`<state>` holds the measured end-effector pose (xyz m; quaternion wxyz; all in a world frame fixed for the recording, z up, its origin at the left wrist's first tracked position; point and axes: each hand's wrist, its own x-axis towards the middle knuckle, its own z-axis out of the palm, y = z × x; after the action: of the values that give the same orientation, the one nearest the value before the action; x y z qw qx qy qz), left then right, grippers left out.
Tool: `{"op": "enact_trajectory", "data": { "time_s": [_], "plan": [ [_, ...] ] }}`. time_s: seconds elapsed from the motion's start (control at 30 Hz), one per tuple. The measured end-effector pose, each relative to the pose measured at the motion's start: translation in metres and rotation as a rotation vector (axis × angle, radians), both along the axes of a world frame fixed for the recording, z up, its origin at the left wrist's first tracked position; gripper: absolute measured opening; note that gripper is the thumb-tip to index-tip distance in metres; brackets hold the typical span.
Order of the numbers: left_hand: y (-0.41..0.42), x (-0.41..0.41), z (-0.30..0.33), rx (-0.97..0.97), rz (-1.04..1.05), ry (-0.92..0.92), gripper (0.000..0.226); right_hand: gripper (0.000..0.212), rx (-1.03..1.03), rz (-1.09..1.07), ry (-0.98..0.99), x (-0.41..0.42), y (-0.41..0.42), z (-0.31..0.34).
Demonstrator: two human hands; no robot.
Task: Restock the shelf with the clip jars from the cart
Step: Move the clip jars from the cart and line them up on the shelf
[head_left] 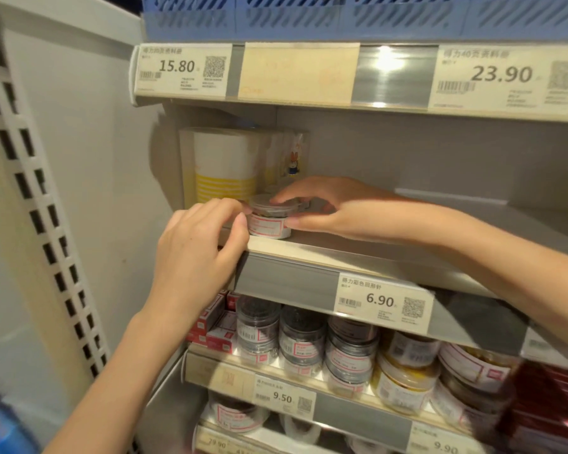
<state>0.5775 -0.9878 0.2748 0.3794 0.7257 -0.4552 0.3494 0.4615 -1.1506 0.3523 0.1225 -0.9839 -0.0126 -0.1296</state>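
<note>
both arms reach up to a beige shelf [358, 253] with a grey plastic label strip along its lip. a small round clip jar [269, 221], clear plastic with a flat see-through lid and a white and red label, sits near the shelf's left front edge. the left hand [197, 247] pinches the jar's left side with curled thumb and forefinger. the right hand [328, 208] curls round it, fingertips on the lid, thumb against its right side. more round jars [308, 339] stand stacked on the shelf below

Shop: price-tagged shelves [358, 257] of stock
</note>
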Motion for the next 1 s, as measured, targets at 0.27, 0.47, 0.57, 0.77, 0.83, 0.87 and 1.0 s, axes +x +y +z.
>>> {"op": "enact_trajectory", "data": {
  "time_s": [0.27,0.47,0.57,0.77,0.83,0.87,1.0],
  "plan": [
    [0.000,-0.001,-0.001,-0.013,0.000,-0.007,0.030,0.015,0.053,-0.103,-0.143,0.012,0.007,-0.008],
    [-0.001,-0.001,-0.001,0.004,0.017,-0.001,0.033,0.014,0.069,-0.122,-0.141,0.014,0.006,-0.009],
    [-0.001,-0.004,0.000,-0.004,0.012,-0.004,0.030,0.020,0.083,-0.107,-0.094,0.010,0.006,-0.006],
    [-0.005,-0.018,0.004,0.041,0.044,-0.037,0.032,0.043,-0.006,-0.111,-0.040,-0.010,0.006,-0.004],
    [-0.007,-0.026,0.004,0.053,0.044,-0.041,0.035,0.048,-0.074,-0.163,-0.009,-0.025,0.006,-0.005],
    [-0.009,-0.032,0.004,0.056,0.031,-0.034,0.038,0.049,-0.100,-0.207,0.004,-0.034,0.006,-0.006],
    [-0.025,-0.061,0.007,0.079,-0.056,-0.049,0.043,0.053,-0.160,-0.402,-0.055,-0.077,0.009,-0.005]
  ]
}}
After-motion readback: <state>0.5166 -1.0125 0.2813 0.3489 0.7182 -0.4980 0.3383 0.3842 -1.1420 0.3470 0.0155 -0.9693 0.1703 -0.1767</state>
